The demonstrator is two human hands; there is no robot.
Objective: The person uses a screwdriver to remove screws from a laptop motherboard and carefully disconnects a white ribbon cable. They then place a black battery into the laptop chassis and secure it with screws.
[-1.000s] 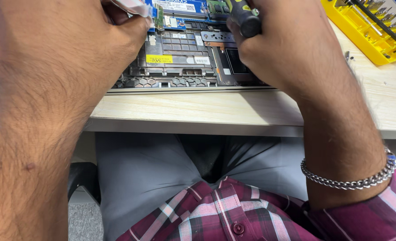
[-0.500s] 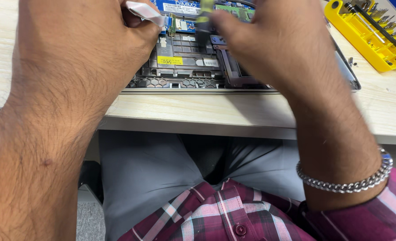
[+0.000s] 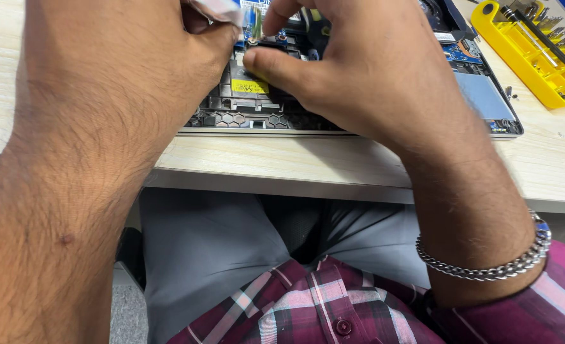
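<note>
- Head view: left hand (image 3: 123, 83) fingers curled, pinching a white cloth (image 3: 215, 9) at the fingertips.
- Right hand (image 3: 365, 76) curled over the opened laptop (image 3: 486, 95); thumb presses a part just above the yellow label (image 3: 249, 86). Whether it grips anything: can't tell.
- Yellow bit case (image 3: 518, 57) well right of the fingers, on the desk (image 3: 263, 159).

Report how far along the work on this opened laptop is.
Done: the laptop lies open, its boards exposed, and loose screws rest on the table beside the yellow bit case. In hand: the left hand pinches something white; the right hand presses its thumb inside. Left: the inside remains uncovered.
</note>
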